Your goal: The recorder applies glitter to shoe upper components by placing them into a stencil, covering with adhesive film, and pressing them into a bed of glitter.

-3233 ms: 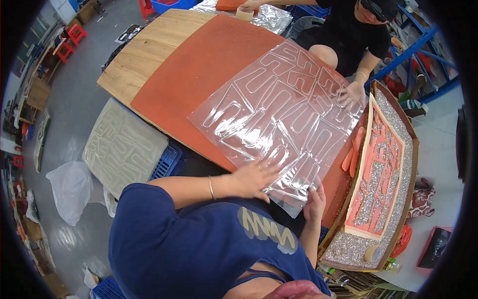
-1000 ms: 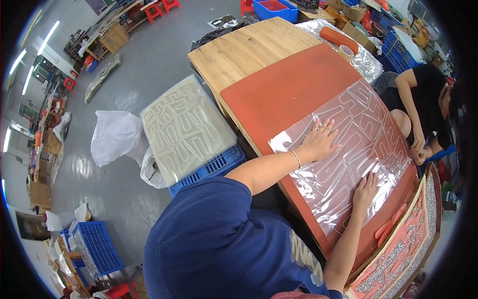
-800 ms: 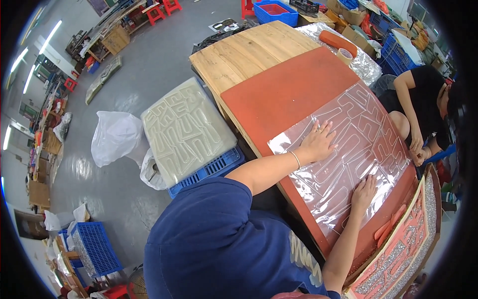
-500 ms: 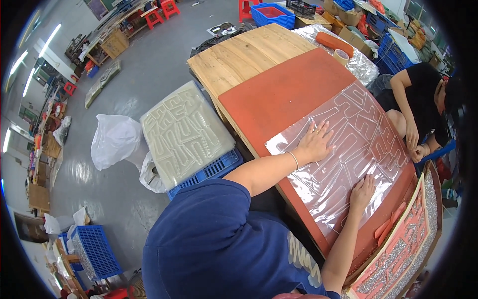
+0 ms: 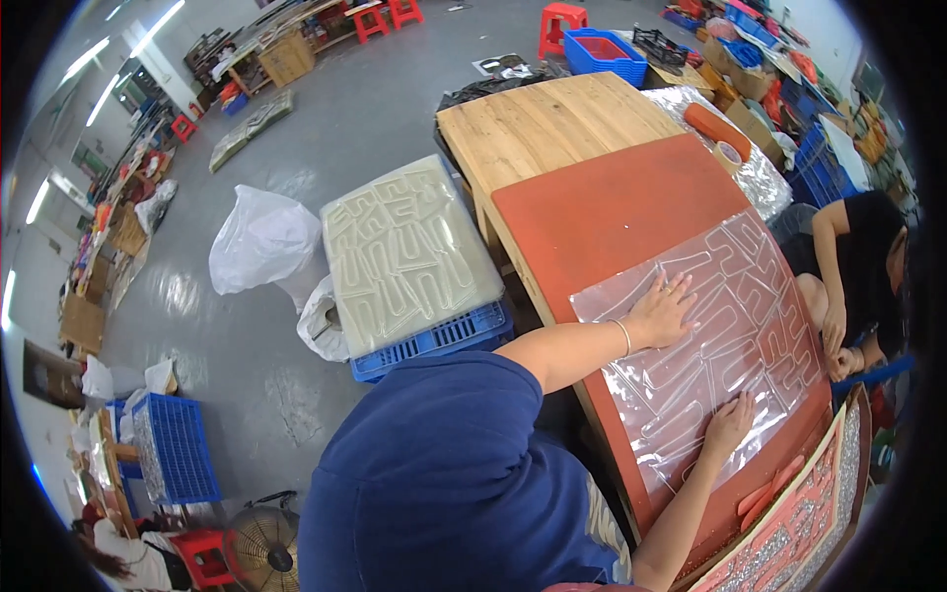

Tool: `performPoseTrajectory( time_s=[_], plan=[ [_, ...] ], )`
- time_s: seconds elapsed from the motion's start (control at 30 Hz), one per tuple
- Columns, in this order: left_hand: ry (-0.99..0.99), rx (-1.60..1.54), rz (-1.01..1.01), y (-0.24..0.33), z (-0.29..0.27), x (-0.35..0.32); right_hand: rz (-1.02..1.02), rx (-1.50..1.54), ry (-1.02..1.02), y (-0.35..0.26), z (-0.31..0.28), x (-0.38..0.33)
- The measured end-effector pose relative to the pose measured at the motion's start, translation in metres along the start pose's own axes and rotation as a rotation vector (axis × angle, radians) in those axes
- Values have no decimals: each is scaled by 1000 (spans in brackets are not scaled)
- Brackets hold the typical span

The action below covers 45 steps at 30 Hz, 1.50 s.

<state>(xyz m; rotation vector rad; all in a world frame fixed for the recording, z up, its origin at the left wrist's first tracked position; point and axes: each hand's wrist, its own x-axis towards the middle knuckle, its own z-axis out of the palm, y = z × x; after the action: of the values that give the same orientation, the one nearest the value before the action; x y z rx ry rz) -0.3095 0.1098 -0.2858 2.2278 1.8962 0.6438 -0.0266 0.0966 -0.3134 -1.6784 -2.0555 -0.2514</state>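
A clear plastic sheet (image 5: 681, 380) with curved outlines pressed into it lies on a reddish-brown mat (image 5: 631, 212). My left hand (image 5: 663, 311) rests flat on the sheet's upper left part, its fingers spread. Farther down, near the sheet's lower right side, my right hand (image 5: 730, 424) also lies on the plastic, fingers stretched out. Neither hand grips anything. The mat covers part of a wooden table (image 5: 552, 118). Beside the table, a thick stack of similar patterned sheets (image 5: 409, 257) sits on a blue plastic crate (image 5: 434, 340).
Across the table, a co-worker (image 5: 863, 266) in black bends with hands close to the mat's edge. A glittery pink-and-silver panel (image 5: 789, 543) stands at the lower right. A tape roll (image 5: 728, 156) lies at the far corner; a white plastic bag (image 5: 261, 242) is on the floor left.
The view has swung left, so the table and stack appear farther right, and a fan and a seated person show at the lower left. Both hands stay flat on the sheet.
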Motion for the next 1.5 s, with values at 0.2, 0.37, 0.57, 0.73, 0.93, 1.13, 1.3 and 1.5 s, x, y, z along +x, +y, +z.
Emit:
performPoseTrajectory(
  time_s=[0.2, 0.37, 0.57, 0.73, 0.93, 1.13, 1.3, 1.5],
  plan=[
    [-12, 9, -29, -1, -6, -8, -59, 6, 8, -5, -1, 1],
    [-10, 35, -52, 3, -4, -6, -52, -14, 1, 3, 5, 0],
    [-14, 49, -71, 1, 0, -5, -31, -3, 28, 5, 6, 0],
    [-43, 47, -28, 6, -5, -5, 8, 14, 113, -8, -5, -1],
    [-36, 133, -28, 4, -4, -3, 53, 37, 149, -13, -4, -3],
    [-14, 154, -39, 3, 0, -1, 107, 112, 154, -16, -8, -5],
    [-7, 152, -49, 2, 3, -1, 39, 80, 185, -15, -5, -6],
    [10, 120, -56, -1, 6, 2, 40, 90, 185, -13, -4, -4]
  ],
)
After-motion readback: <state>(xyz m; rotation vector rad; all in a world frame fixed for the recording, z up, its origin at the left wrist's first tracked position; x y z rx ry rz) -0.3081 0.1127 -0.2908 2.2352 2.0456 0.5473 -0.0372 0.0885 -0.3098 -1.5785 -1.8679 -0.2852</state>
